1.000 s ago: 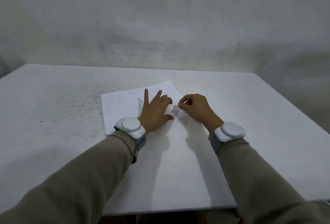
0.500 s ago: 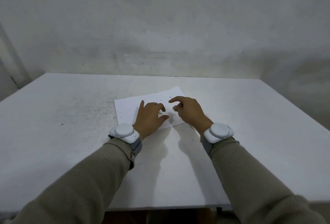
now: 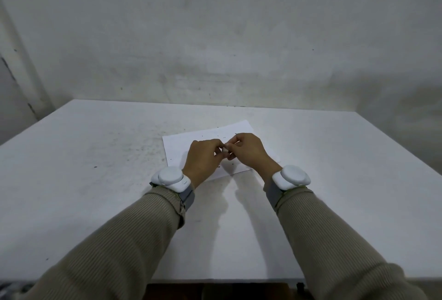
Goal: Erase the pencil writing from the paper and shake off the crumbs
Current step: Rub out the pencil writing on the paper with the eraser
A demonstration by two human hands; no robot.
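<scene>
Head view: paper (image 3: 181, 148) lies flat on the counter (image 3: 95, 180), about mid-width, closer to the far edge than the near one, and skewed so its far right corner points toward the back edge. Dark crumbs (image 3: 218, 136) are scattered over its far half, with more specks on the counter off its left edge. Any pencil writing is too small to make out. Left hand (image 3: 203, 160) and right hand (image 3: 250, 151) meet over the sheet's near right part. Fingers of both are curled in, tips pinching a small pale lump between them, likely the eraser (image 3: 224, 150). Neither hand grips the paper, and I can't tell if they touch it. White wrist units (image 3: 171, 177) on both wrists, beige sleeves (image 3: 134, 240). Handling call: a single sheet is very light and limp, will slide on the smooth counter, and creases easily. For rubbing, pin it flat with a palm just beside the stroke. For the shake-off, pinch two corners or the free left edge, lift, tilt and shake gently off to the side so crumbs don't land back.
</scene>
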